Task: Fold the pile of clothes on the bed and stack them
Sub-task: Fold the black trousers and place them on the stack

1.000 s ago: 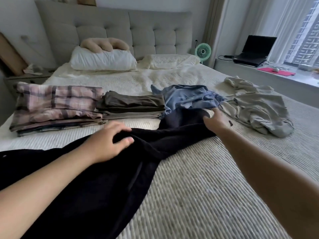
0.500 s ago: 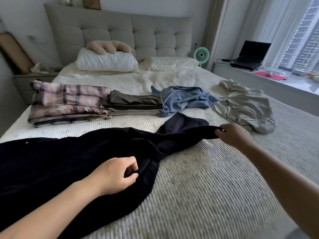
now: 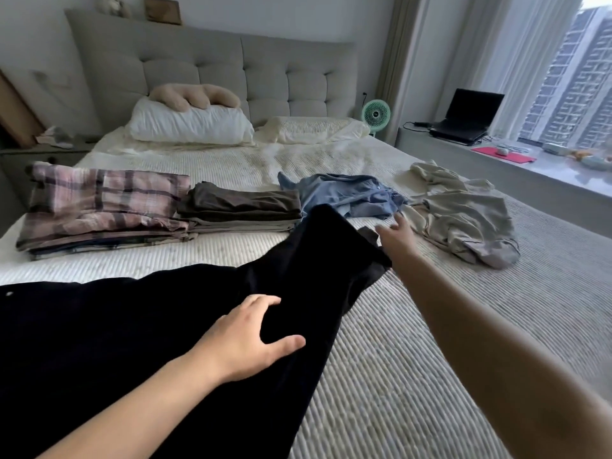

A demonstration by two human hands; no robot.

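Our right hand (image 3: 395, 238) has let go of the far end it was pinching half a second ago and now reaches with loose, spread fingers at one o'clock, while our left hand (image 3: 246, 337) lies flat and wide on the long black cloth garment (image 3: 139, 342), so we judge it spread out and nearly ready to fold. Beyond wait a crumpled blue shirt (image 3: 347, 195) and rumpled beige garment (image 3: 463, 213) at two o'clock; the folded pink plaid stack (image 3: 99, 207) and olive-brown stack (image 3: 240, 208) at eleven seem, perhaps, touching.

Two bare forearms show, with no sleeves in sight. The left hand (image 3: 245, 339) and right hand (image 3: 395, 238) wear no rings or gloves.
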